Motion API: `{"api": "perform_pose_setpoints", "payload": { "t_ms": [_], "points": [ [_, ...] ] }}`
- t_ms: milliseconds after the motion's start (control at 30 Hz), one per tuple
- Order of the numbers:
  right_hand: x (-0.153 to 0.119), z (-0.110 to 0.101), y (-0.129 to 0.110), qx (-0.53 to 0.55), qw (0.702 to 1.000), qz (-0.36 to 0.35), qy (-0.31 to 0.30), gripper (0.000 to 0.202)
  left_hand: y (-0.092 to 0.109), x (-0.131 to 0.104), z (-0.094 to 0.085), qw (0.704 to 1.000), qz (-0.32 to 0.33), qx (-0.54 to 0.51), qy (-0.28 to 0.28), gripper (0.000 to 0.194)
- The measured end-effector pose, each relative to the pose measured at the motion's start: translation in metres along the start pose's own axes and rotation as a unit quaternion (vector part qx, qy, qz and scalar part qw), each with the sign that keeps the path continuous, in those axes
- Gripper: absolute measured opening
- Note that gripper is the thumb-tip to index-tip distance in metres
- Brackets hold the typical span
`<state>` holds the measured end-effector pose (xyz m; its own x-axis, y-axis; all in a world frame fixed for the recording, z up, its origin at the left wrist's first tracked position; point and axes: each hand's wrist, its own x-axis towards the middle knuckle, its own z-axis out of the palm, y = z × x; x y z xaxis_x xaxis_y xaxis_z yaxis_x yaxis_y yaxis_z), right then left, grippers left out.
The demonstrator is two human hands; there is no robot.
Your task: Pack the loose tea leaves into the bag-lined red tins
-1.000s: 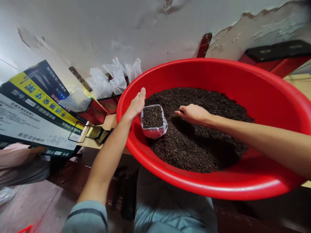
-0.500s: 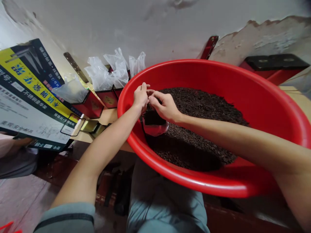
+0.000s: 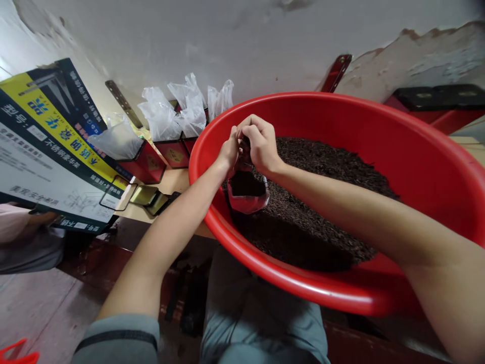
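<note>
A large red plastic tub point(image 3: 424, 136) holds a heap of dark, thin dried leaves point(image 3: 333, 182) that look like loose tea. Inside it, near the left rim, stands a small reddish container point(image 3: 248, 203) with clear plastic about it and dark contents showing at its top. Just above this container my two hands meet. My left hand point(image 3: 230, 151) has its fingers closed on what appears to be the upper part of the clear plastic bag. My right hand point(image 3: 261, 144) curls against it, fingers bent round the same spot; dark bits show between the hands.
Left of the tub, several red tins point(image 3: 146, 164) with clear plastic bags point(image 3: 161, 114) sticking out stand on a wooden table point(image 3: 176, 179). A printed cardboard box point(image 3: 56, 146) and a gold-coloured lid point(image 3: 144, 196) are nearby. Black-topped red boxes point(image 3: 435, 98) stand at right. Part of another person point(image 3: 26, 237) shows far left.
My right hand has risen and curled in closer against my left hand. The fingers of both hands, more spread before, are now drawn together. The whole view has shifted slightly.
</note>
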<state>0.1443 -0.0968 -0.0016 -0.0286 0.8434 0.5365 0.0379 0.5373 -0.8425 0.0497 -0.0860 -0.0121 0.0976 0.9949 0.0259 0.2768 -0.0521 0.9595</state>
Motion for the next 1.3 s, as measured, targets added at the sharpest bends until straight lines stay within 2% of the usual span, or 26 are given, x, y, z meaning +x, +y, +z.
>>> {"api": "perform_pose_setpoints", "payload": {
  "t_ms": [167, 367, 467, 600, 800, 1167, 1300],
  "points": [
    [-0.001, -0.004, 0.003, 0.007, 1.000, 0.003, -0.009, 0.006, 0.001, 0.001, -0.004, 0.999, -0.031, -0.034, -0.011, 0.073],
    [-0.002, -0.009, 0.002, 0.002, 0.998, 0.006, -0.062, 0.004, 0.004, -0.003, -0.003, 0.992, -0.082, -0.088, -0.038, 0.076],
    [-0.006, -0.011, -0.002, 0.017, 0.997, 0.005, -0.081, 0.000, 0.004, -0.004, -0.003, 0.994, -0.071, -0.074, -0.027, 0.073],
    [-0.008, -0.016, -0.004, 0.042, 0.994, 0.013, -0.100, 0.008, 0.005, -0.006, -0.004, 0.994, -0.070, -0.081, -0.025, 0.064],
    [-0.006, -0.022, -0.007, 0.071, 0.992, 0.031, -0.104, 0.012, 0.007, -0.006, -0.003, 0.996, -0.047, -0.074, -0.013, 0.056],
    [-0.007, -0.021, -0.013, 0.104, 0.984, 0.065, -0.126, 0.014, 0.003, -0.008, -0.004, 0.998, 0.017, -0.039, 0.038, 0.046],
    [-0.009, -0.024, -0.017, 0.118, 0.982, 0.067, -0.128, 0.017, 0.002, -0.006, -0.005, 0.998, 0.022, -0.024, 0.052, 0.046]
  ]
}}
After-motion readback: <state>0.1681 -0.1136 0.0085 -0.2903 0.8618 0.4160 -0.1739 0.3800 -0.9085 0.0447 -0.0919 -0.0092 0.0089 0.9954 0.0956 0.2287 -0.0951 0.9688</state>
